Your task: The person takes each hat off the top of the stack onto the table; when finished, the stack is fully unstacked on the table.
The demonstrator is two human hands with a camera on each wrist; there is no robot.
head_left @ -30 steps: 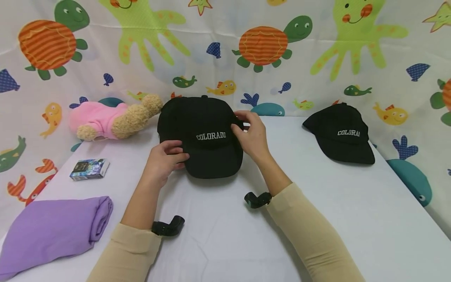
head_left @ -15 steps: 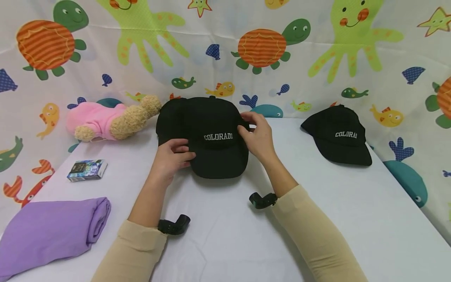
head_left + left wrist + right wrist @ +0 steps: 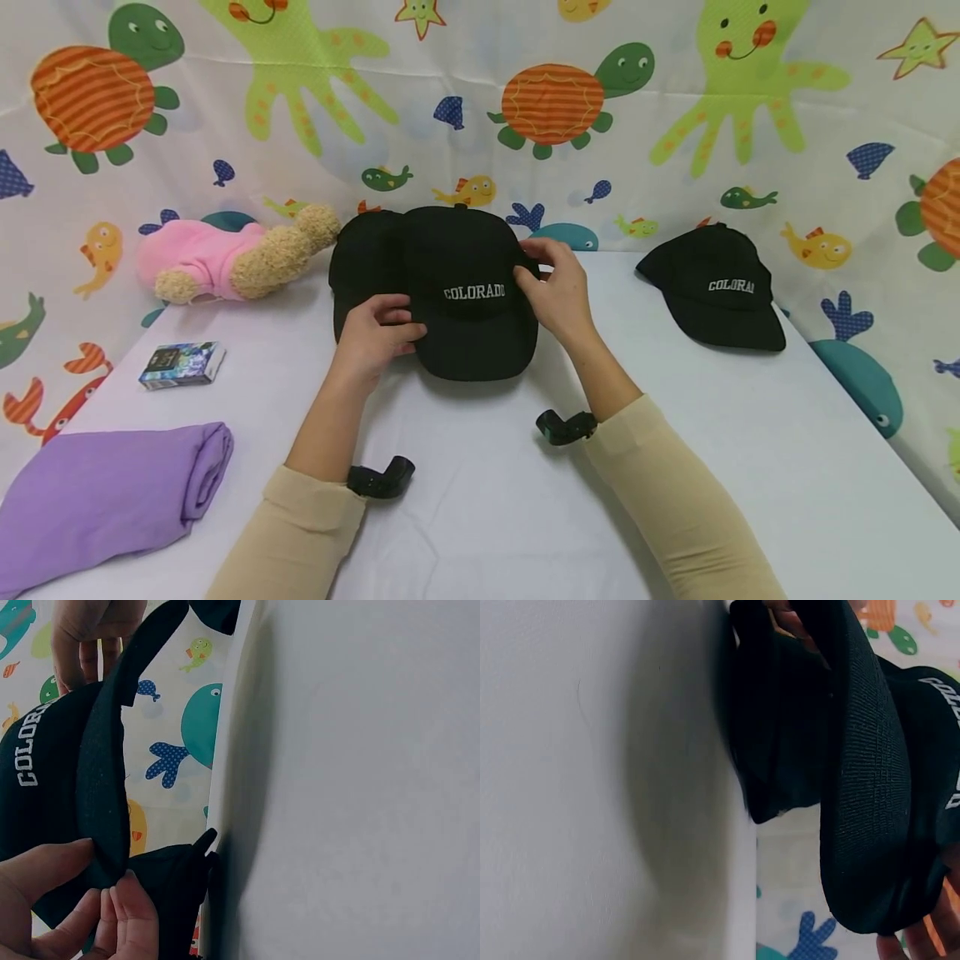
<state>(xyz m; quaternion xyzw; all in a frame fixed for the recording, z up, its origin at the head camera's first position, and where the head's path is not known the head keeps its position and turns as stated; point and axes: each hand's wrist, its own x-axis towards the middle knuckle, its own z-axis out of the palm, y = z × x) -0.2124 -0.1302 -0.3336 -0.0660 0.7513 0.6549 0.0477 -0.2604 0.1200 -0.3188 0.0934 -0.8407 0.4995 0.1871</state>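
Front cap (image 3: 459, 258): black, lettered COLORADO — held up over the worktop (image 3: 457, 517), before the rear cap (image 3: 366, 258)
Left hand (image 3: 369, 340): fingers pinching the front cap's left edge
Right hand (image 3: 561, 292): fingers grasping its right edge
Rear cap: partly hidden
Third cap (image 3: 720, 308): well apart, on the worktop's right side

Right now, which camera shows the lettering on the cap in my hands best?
The head view: the white lettering on the held cap faces the camera there, COLORADO readable in full. The left wrist view shows it sideways, with only the first letters clear; the right wrist view cuts it off at the picture's right edge.
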